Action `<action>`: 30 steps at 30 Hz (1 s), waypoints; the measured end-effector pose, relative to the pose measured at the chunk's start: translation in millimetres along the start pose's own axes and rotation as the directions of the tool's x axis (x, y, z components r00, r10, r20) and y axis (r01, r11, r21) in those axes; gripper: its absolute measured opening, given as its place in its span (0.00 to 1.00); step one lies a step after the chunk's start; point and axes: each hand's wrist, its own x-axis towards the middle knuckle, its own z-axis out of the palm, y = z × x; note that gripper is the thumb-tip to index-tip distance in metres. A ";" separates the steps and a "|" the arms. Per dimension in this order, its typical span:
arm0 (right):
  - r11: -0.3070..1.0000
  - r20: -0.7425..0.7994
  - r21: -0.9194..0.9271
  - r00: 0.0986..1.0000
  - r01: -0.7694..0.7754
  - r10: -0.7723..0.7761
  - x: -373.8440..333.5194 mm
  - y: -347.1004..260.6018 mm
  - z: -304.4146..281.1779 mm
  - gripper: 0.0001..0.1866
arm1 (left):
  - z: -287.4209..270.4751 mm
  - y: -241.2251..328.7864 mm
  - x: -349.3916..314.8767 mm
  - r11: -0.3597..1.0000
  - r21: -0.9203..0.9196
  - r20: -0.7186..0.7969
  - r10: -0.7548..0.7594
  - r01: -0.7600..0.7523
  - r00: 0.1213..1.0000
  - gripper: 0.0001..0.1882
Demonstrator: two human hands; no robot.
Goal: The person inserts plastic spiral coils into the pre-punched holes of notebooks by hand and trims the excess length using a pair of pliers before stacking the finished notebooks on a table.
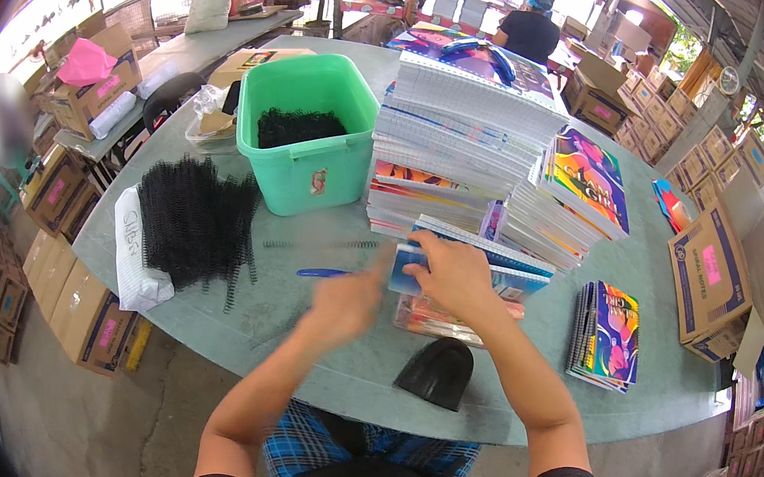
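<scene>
My right hand [454,273] is closed on a blue-covered notebook [517,281], its fingers over the top edge near the left end. My left hand [349,306] is smeared by motion beside that end, so its fingers cannot be made out. Left of the hands, a black spiral coil [345,244] appears partly blurred above the table, near a blue pen [320,272]. A heap of black coils [196,217] lies farther left against a white wrapped block [136,252]. More black coils [298,125] fill the bottom of a green bin [313,173].
Tall stacks of notebooks [472,115] stand behind my right hand. A black curved object [435,376] lies near the table's front edge. Finished-looking spiral notebooks [605,335] are piled at the right, beside an open carton [711,276]. A person in black [530,33] sits beyond the table.
</scene>
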 end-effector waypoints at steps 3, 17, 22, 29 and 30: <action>0.990 0.107 -0.132 0.992 -0.048 0.062 10.0 1.7 -3.0 0.16 | 6.8 16.1 -2.6 0.991 -0.068 0.059 0.116 -0.112 0.991 0.22; 0.995 -0.053 0.098 0.998 0.026 -0.021 0.4 6.8 -3.7 0.11 | -2.3 23.2 7.3 0.878 -0.279 -0.599 0.158 -0.390 0.785 0.07; 0.982 -0.058 0.155 0.993 0.112 -0.104 -2.9 5.1 -2.5 0.11 | 4.9 15.2 17.9 0.884 -0.067 -0.714 0.281 -0.463 0.641 0.07; 0.987 -0.067 0.140 0.995 0.081 -0.072 -5.8 3.6 -7.2 0.11 | -23.5 4.8 11.1 0.879 -0.233 -0.490 0.263 -0.416 0.831 0.13; 0.985 -0.143 0.139 0.986 0.102 -0.083 -3.4 2.2 -2.1 0.11 | -25.6 5.1 12.3 0.914 -0.227 -0.398 0.227 -0.335 0.889 0.13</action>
